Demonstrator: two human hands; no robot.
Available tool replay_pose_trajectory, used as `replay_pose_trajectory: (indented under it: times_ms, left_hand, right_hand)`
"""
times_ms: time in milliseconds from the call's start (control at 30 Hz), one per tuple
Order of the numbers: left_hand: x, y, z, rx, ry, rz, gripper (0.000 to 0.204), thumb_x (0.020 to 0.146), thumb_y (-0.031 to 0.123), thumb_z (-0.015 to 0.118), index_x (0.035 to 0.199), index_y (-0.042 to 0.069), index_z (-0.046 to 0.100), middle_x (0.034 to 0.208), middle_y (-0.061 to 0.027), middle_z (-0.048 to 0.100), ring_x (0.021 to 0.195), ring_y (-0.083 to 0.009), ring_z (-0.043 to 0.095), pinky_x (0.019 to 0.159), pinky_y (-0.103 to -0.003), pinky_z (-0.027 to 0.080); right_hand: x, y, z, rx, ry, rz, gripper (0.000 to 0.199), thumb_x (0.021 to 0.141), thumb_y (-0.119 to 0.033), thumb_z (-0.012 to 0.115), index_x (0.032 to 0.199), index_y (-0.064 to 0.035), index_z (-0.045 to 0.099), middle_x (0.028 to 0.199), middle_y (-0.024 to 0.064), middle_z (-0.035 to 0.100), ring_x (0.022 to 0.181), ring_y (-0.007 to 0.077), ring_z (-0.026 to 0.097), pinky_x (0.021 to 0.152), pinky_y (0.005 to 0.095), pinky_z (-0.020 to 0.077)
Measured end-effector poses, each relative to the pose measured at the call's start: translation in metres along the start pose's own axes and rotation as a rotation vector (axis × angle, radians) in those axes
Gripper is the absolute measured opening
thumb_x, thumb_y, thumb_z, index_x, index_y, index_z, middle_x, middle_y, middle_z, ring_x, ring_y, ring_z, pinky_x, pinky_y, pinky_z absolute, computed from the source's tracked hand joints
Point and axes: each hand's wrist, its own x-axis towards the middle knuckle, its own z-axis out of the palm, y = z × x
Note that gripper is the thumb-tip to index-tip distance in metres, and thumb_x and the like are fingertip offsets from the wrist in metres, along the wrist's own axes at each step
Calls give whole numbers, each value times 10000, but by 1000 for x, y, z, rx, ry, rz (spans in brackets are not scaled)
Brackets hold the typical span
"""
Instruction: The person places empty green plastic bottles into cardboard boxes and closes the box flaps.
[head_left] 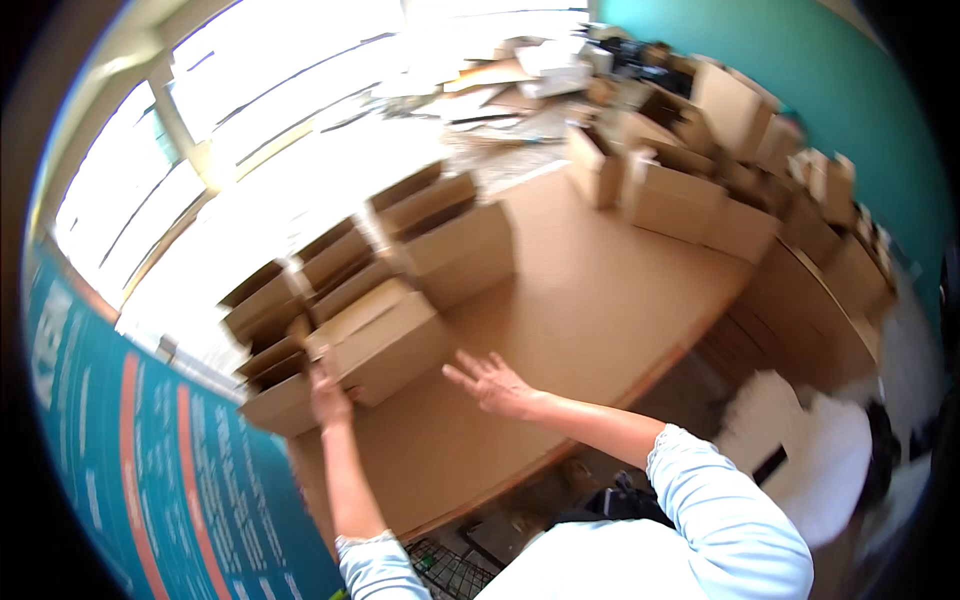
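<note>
A brown cardboard box (pixel 395 340) with a closed top lies on the near left part of the cardboard-covered table (pixel 590 290). At its left end is my left hand (pixel 330 398), fingers on the corner and thumb along the front side, gripping it. My right hand (pixel 492 384) hovers just right of the box, fingers spread and nothing in them. Behind and left of the closed box stand several open-topped cardboard boxes (pixel 460 255) in a group, close together. Motion blurs the picture slightly.
More open cardboard boxes (pixel 672 200) stand at the table's far right end. Stacked cartons (pixel 835 270) line the teal wall (pixel 850 80). A teal printed panel (pixel 160 460) borders the left side. Flattened cardboard and scraps (pixel 510 85) are heaped beyond the table.
</note>
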Motion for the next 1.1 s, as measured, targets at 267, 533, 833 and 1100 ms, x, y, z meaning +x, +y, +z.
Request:
replay_pose_trajectory:
  times_ms: [267,533,833,1100]
  left_hand:
    - [-141,52,47,-136,19,-131,700,922,41,571,1515,-15,204,1557,-222,244,1438,-361,245,1184,-416,223]
    - [-251,190,85,-234,-89,-369,542,941,93,541,1441,-27,369,1533,-262,263,1405,-412,288,1149,-455,271]
    - [-235,298,59,-187,-149,-423,486,878,48,600,1345,-27,487,1509,-221,340,1358,-405,364,1110,-454,337]
    - [-262,302,28,-157,-56,-630,334,847,40,621,1167,-58,612,1375,-240,497,1267,-417,461,1071,-455,384]
  right_hand:
    - [-172,168,-57,-151,97,469,765,843,-182,664,1512,-115,300,1531,217,306,1398,351,347,1138,550,287]
    - [-211,393,-194,-499,507,656,695,821,-122,645,1463,-87,381,1484,226,381,1372,360,371,1136,504,298]
    - [-118,510,-320,-591,858,465,441,848,-97,588,1287,-54,572,1327,184,565,1286,317,491,1104,437,347]
    - [-78,629,-298,-665,905,480,137,784,-131,595,797,-103,729,1046,126,714,1186,310,557,1065,465,367]
